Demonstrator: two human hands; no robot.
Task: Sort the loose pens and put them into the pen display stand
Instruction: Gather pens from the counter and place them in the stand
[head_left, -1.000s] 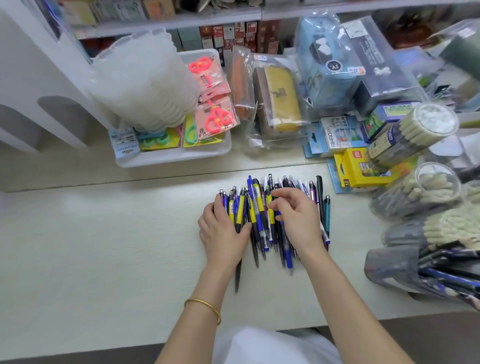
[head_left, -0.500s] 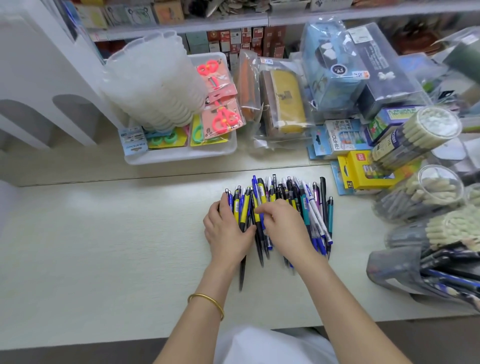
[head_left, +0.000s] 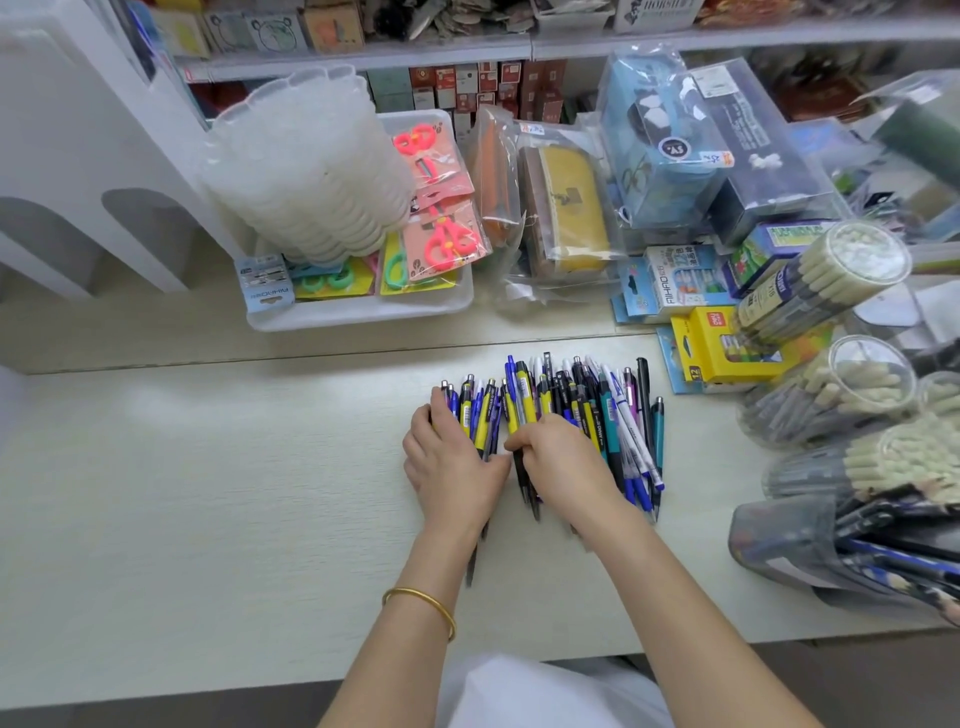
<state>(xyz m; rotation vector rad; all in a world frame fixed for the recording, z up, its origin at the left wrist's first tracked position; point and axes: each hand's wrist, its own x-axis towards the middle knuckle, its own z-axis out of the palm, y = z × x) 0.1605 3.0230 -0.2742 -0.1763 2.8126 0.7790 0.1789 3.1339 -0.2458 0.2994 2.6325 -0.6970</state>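
We find a pale wood-grain laminate tabletop (head_left: 208, 493) below crowded shop shelving (head_left: 519, 49). A white plastic tray of carded pink and green scissors (head_left: 363, 314) stands at the back, and clear cylindrical tubs of cream-capped pens (head_left: 826, 280) lie on their sides at the right. The loose plastic pens (head_left: 618, 410), in blue, yellow, black and teal, lie side by side in a pile at the middle of the tabletop. The left hand (head_left: 452, 467), with a thin gold bangle (head_left: 422, 605) on its wrist, rests palm down with straight fingers on the pile's left part, and the right hand (head_left: 569, 460), just beside it, has its fingers curled round a few pens in the pile's middle.
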